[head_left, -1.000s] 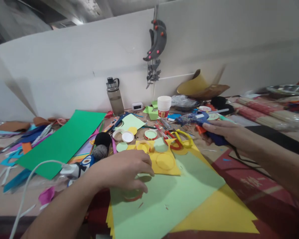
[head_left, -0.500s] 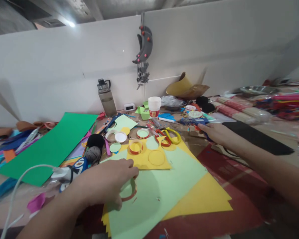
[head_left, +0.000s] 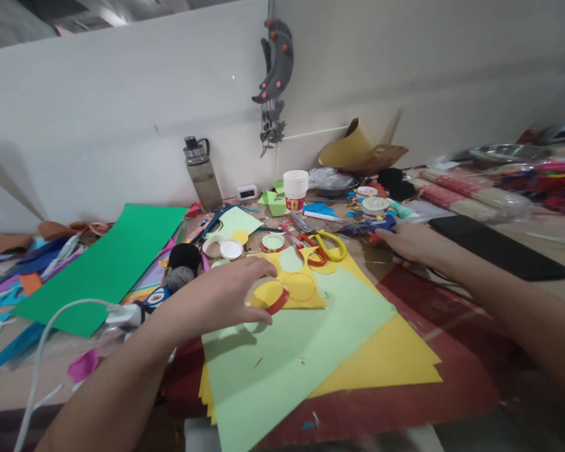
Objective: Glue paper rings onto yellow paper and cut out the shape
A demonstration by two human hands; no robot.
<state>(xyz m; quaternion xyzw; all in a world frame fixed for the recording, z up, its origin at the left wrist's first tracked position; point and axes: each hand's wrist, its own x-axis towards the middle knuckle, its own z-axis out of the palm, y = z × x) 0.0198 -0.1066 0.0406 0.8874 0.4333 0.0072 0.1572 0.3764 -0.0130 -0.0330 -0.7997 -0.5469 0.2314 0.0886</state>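
Note:
My left hand [head_left: 230, 295] curves its fingers and thumb around a paper ring [head_left: 277, 302] with a red band, held above the sheets. The ring looks cut from a paper cup. Beneath it lie a light green sheet [head_left: 282, 351] and a yellow piece [head_left: 311, 300] with a circle outline. Over at the right, my right hand [head_left: 407, 242] closes around a blue tool [head_left: 379, 223] with a dark front part; its exact kind is unclear. Close to that tool rest yellow-handled scissors [head_left: 332, 246] and red-handled scissors [head_left: 312, 252].
Stacked paper cups [head_left: 295, 188] and a water bottle [head_left: 201, 176] stand near the wall. A big green sheet [head_left: 108, 270] covers the left side. White cable [head_left: 40, 358] runs down at left. A black flat object [head_left: 499, 248] lies beyond my right forearm.
My left hand has carried the paper ring up and away from the green sheet, toward the yellow piece. My right hand stays on the blue tool. The view has shifted slightly downward.

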